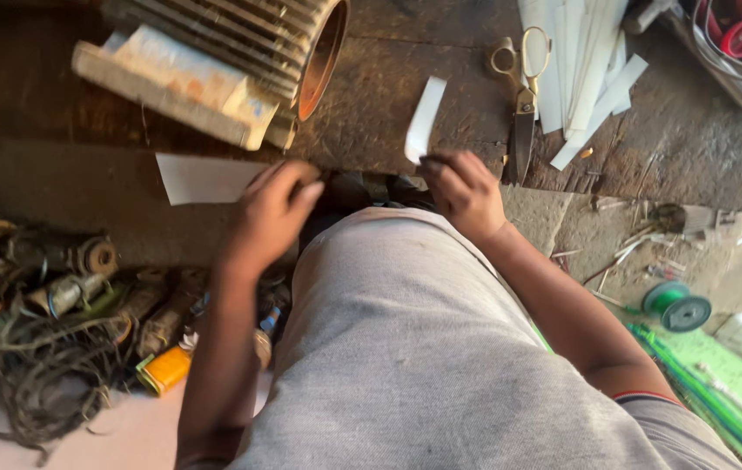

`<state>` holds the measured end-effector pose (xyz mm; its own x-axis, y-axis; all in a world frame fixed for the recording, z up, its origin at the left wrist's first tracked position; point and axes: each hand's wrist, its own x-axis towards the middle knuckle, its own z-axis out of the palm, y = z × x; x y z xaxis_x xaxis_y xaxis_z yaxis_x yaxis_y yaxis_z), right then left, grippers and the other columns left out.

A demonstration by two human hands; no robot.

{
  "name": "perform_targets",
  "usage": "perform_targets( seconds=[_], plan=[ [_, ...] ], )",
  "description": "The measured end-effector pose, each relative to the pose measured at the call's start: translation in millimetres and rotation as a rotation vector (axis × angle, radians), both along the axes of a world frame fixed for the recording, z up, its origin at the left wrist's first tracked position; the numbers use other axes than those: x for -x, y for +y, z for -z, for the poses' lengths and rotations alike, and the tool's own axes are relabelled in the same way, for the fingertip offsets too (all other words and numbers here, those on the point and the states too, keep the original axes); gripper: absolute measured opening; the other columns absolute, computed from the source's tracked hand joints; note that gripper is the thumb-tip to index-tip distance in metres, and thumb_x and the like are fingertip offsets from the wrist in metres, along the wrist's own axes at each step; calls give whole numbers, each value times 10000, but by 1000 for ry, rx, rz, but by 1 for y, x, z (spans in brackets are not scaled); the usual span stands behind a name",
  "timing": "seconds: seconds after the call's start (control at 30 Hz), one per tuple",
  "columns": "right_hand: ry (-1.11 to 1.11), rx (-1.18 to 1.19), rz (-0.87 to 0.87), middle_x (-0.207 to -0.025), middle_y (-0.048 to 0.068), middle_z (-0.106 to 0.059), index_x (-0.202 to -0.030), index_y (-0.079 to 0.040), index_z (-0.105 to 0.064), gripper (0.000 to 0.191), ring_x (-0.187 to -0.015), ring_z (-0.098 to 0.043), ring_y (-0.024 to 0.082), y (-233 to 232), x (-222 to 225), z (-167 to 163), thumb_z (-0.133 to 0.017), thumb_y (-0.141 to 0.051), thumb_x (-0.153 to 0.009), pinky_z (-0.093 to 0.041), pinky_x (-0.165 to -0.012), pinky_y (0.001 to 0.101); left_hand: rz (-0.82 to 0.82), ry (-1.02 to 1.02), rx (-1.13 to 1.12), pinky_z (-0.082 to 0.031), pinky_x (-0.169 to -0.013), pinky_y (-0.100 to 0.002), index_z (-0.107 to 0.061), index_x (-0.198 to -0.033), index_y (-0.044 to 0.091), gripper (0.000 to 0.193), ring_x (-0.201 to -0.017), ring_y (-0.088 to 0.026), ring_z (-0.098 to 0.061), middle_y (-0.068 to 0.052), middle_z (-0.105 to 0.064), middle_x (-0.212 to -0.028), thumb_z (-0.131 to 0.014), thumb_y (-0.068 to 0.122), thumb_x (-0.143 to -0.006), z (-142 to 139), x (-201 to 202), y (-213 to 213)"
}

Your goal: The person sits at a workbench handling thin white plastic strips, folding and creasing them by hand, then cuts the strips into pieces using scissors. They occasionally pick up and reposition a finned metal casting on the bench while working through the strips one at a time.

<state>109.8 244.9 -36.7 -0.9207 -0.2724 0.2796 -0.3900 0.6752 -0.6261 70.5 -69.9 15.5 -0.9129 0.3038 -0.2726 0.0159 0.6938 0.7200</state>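
Observation:
My right hand (465,191) pinches a small white paper strip (425,118) by its lower end and holds it upright over the dark wooden bench (388,113). My left hand (271,211) rests with fingers curled at the bench's front edge, touching a white paper sheet (201,177) that lies flat there. Whether it grips the sheet cannot be told. A ribbed motor stator with copper inside (284,43) lies on its side at the back left of the bench. My grey-clothed knee (397,331) fills the lower middle.
Scissors with yellow handles (523,96) lie beside a pile of white paper strips (584,65) at the back right. Old motor parts and tangled wire (49,322) lie at the left. A green wire spool (675,305) and green sheets (719,374) sit at the right.

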Motion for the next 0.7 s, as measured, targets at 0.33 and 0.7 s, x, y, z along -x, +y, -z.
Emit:
perform_targets(
  seconds=[0.33, 0.7],
  plan=[
    [-55, 265, -61, -1078, 76, -729, -1077, -44, -707, 153, -957, -747, 232, -23, 35, -128, -804, -41, -958, -615, -806, 346, -6, 432, -387, -604, -890, -339, -690, -1177, 84, 230, -1037, -235, -721, -79, -706, -1122, -728, 1, -966, -53, 7, 94],
    [7, 188, 64, -1030, 72, -716, -1039, -64, -754, 166, -895, -740, 203, -15, 5, -147, -847, -55, -903, -621, -741, 315, 67, 459, -507, -618, -837, -317, -718, -1100, 108, 212, -990, -204, -750, -57, -755, -1074, -747, -25, -938, -55, 7, 108]
  ],
)
